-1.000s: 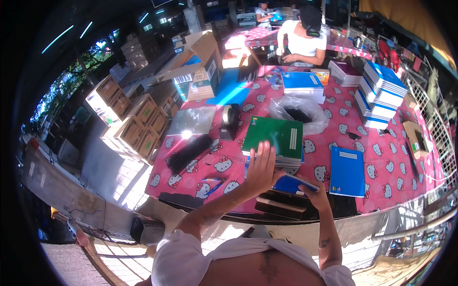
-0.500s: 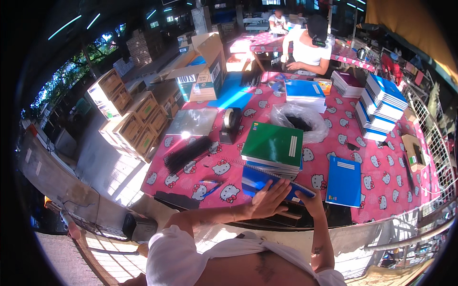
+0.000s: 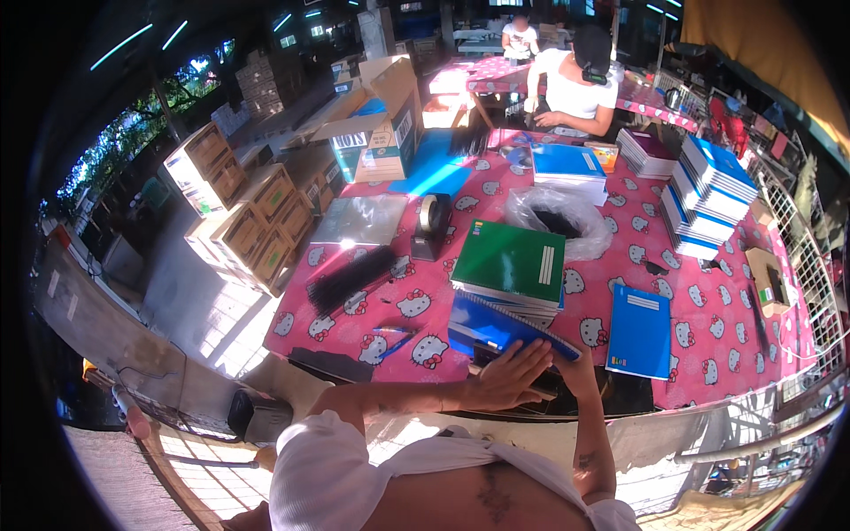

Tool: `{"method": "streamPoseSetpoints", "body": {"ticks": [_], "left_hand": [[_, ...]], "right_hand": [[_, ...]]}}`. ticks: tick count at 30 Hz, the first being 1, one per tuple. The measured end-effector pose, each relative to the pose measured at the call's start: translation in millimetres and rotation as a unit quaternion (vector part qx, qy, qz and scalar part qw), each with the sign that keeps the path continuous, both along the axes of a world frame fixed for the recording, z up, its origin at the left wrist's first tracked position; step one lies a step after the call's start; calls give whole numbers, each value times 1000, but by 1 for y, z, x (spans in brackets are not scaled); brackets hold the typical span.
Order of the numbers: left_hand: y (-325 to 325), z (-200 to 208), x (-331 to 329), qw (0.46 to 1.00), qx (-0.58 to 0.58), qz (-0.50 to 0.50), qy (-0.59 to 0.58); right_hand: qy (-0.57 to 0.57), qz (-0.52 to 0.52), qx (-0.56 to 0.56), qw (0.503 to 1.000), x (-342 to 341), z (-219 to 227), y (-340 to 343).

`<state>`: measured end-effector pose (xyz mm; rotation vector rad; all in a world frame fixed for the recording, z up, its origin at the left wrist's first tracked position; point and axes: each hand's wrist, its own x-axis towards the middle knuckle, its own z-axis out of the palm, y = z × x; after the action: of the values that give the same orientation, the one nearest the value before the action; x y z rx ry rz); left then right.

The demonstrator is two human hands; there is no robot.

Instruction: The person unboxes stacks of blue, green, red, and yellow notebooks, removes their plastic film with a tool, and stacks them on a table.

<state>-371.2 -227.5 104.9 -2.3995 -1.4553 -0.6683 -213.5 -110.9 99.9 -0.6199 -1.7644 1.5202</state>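
A blue spiral notebook (image 3: 489,327) is tilted at the table's near edge, its coil running along the upper side. My right hand (image 3: 577,372) grips its right end, with the fingers partly hidden behind it. Against the notebook's lower right part, my left hand (image 3: 513,373) lies with fingers stretched out and close together. Under that hand is a dark object, mostly covered, whose kind I cannot make out. Just beyond the notebook stands a stack of notebooks topped by a green one (image 3: 509,259). A single blue notebook (image 3: 639,332) lies flat to the right of my right hand.
Black wire-like strands (image 3: 351,280), pens (image 3: 396,343) and a tape dispenser (image 3: 431,227) lie left. Beyond the green stack are a plastic bag (image 3: 584,234) and blue notebooks (image 3: 567,162); another tall stack (image 3: 708,199) stands right. A co-worker (image 3: 571,88) sits across the table.
My left hand has slid down and toward me off the notebook's face, uncovering more of the blue cover. My right hand keeps its hold on the right end.
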Motion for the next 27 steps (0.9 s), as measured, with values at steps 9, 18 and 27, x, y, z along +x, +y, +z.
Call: {"method": "streamPoseSetpoints", "body": {"ticks": [9, 18, 27], "left_hand": [[25, -9, 8, 999, 2, -13, -30], [1, -8, 19, 997, -6, -39, -66], [-85, -53, -136, 953, -38, 244, -174]], "right_hand": [[6, -28, 44, 999, -2, -10, 13], [-2, 24, 62, 998, 5, -3, 4], [-191, -266, 132, 936, 30, -39, -116]]}}
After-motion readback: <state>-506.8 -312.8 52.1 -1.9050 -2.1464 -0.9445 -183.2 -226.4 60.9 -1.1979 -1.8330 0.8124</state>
